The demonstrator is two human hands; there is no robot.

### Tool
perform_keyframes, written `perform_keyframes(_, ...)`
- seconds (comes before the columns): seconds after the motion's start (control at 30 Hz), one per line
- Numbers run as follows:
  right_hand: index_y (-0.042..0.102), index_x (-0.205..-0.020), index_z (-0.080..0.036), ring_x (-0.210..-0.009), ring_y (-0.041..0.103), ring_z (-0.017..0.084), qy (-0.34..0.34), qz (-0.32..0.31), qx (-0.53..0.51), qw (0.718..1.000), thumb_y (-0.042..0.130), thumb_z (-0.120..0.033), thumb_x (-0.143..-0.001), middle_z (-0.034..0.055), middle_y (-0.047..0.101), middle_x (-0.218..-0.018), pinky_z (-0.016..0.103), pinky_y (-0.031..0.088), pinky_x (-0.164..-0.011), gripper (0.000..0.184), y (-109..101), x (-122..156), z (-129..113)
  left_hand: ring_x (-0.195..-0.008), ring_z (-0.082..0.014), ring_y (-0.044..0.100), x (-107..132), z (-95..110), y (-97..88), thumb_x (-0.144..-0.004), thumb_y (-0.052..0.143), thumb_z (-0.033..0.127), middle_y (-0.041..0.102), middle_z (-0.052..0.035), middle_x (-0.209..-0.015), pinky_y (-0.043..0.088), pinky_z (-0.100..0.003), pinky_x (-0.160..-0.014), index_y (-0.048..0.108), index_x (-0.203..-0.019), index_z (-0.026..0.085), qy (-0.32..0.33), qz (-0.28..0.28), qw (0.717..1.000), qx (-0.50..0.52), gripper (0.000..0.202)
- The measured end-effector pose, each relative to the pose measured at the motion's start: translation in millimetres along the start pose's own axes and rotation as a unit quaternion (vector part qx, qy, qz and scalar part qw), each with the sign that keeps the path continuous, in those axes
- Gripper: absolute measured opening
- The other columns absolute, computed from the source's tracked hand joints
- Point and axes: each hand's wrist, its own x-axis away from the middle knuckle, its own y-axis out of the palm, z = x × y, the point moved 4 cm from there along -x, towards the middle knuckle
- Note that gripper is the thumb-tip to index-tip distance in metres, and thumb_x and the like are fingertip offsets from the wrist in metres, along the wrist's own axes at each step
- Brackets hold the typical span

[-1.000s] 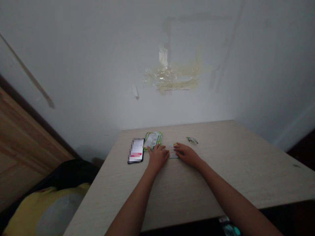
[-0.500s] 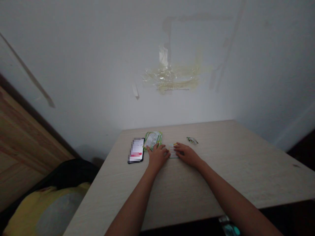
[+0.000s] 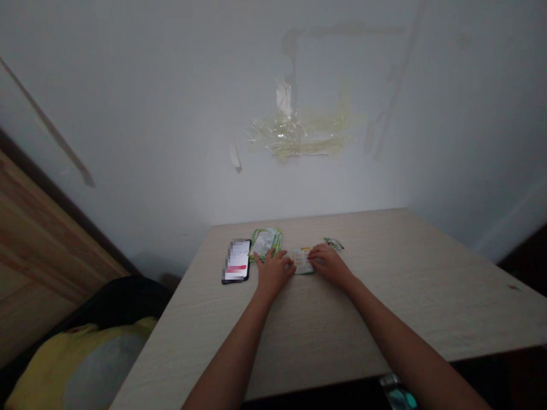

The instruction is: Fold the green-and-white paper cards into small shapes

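A small flat printed packet (image 3: 302, 261), pale with a yellow patch at its top, lies on the table between my hands. My left hand (image 3: 273, 272) rests palm down, its fingers spread and its thumb side at the packet's left edge. Some of those fingers reach the near edge of a stack of green-and-white packets (image 3: 264, 242). On the right edge of the small packet, my right hand (image 3: 329, 263) has its fingers bent close together, thumb beneath them. Its fingertips partly cover that edge.
A phone (image 3: 237, 262) with a lit screen lies left of the stack. Beyond my right hand is a small crumpled wrapper (image 3: 334, 244). The wooden table (image 3: 405, 273) meets a wall (image 3: 171, 114) bearing tape. A yellow-and-grey soft item (image 3: 94, 364) sits at lower left.
My right hand has shifted slightly to the right, toward the packet's right edge, so more of its printed face shows. The left hand stays nearly in place.
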Motion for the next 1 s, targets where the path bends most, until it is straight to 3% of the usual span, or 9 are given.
perform_keyframes(0.63, 0.076, -0.091, -0.021, -0.094, 0.062, 0.022, 0.030, -0.058, 0.062, 0.996, 0.061, -0.023, -0.084, 0.0063, 0.073, -0.091, 0.036, 0.045, -0.091, 0.016, 4.8, -0.4, 3.2, -0.133, -0.0339, 0.034, 1.1, -0.9, -1.2, -0.087, 0.056, 0.045, 0.058, 0.0015, -0.132, -0.005, -0.077, -0.103, 0.070, -0.097, 0.035, 0.006, -0.014, 1.000, -0.006, 0.019)
perform_keyframes(0.9, 0.076, -0.088, -0.021, -0.093, 0.062, 0.021, 0.030, -0.042, 0.060, 0.997, 0.063, -0.022, -0.084, 0.0070, 0.073, -0.090, 0.034, 0.046, -0.089, 0.014, 4.5, 1.1, 0.8, -0.132, -0.0340, 0.037, 1.6, -3.2, 2.8, -0.085, 0.058, 0.044, 0.060, 0.0023, -0.130, -0.003, -0.080, -0.102, 0.070, -0.095, 0.037, 0.013, 0.009, 1.000, -0.002, 0.017)
perform_keyframes(1.0, 0.076, -0.087, -0.021, -0.092, 0.062, 0.021, 0.031, -0.034, 0.056, 0.997, 0.064, -0.023, -0.084, 0.0072, 0.073, -0.090, 0.035, 0.046, -0.089, 0.013, 5.1, 1.7, 1.6, -0.132, -0.0335, 0.037, 1.5, -3.4, 4.2, -0.086, 0.058, 0.042, 0.059, 0.0012, -0.131, -0.005, -0.079, -0.102, 0.068, -0.104, 0.037, 0.023, 0.017, 1.000, 0.005, 0.021)
